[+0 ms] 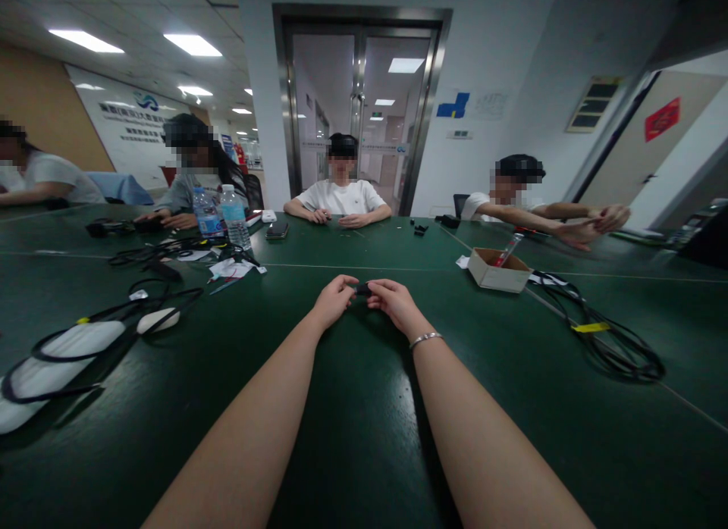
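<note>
Both my arms reach forward over a dark green table (353,362). Between my fingertips is a small black object (362,289), too small to name. My right hand (392,302), with a silver bracelet (425,339) at the wrist, pinches its right end between thumb and fingers. At its left end is my left hand (334,300), its thumb and fingers closed in, the tips at or touching the object. The fingers partly hide the object.
Left are black cables (114,328), a white oblong object (62,362), paper scraps (230,269) and water bottles (234,214). Right are an open cardboard box (499,271) and coiled cable (614,339). Several people sit around; one (341,192) faces me, small black pieces (419,230) near them.
</note>
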A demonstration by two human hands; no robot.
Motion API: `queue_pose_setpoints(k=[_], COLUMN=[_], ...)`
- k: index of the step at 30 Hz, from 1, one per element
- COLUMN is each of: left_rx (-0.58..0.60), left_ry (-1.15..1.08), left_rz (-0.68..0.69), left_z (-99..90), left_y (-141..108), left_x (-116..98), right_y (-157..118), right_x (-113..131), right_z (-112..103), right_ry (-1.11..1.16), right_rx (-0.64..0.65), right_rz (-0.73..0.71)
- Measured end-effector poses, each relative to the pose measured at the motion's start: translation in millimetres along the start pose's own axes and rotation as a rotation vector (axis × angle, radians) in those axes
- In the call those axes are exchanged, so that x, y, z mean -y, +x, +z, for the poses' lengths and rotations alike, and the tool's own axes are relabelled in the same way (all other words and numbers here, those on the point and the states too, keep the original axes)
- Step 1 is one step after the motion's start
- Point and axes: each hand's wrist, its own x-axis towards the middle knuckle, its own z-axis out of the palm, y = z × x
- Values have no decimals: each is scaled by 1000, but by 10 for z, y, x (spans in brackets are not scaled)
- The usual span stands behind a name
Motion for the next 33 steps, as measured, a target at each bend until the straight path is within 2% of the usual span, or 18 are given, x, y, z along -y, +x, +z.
queue_pose_setpoints(k=[7, 11, 16, 20, 25, 30, 33], left_rx=[-23, -27, 2, -6, -17, -6, -21], left_ry=[-59, -85, -67, -57, -64, -53, -53], left_rz=[19, 46, 70, 68, 76, 103, 84], left_z=[1, 7, 2, 0, 1, -1, 3], left_y=[-23, -42, -32, -39, -44, -28, -21], left_x=[-49, -60, -28, -35, -36, -6, 1], right_y=[-44, -47, -37, -30, -31, -9, -22], right_x=[41, 60, 45, 34, 35, 24, 35], right_z=[2, 44, 32, 32, 36, 41, 42], right_ry=[-20, -123, -86, -129, -134, -162, -157], right_rx=[121, 85, 95, 74, 111, 60, 107], right_rz=[-50, 13, -86, -3, -66, 3, -52])
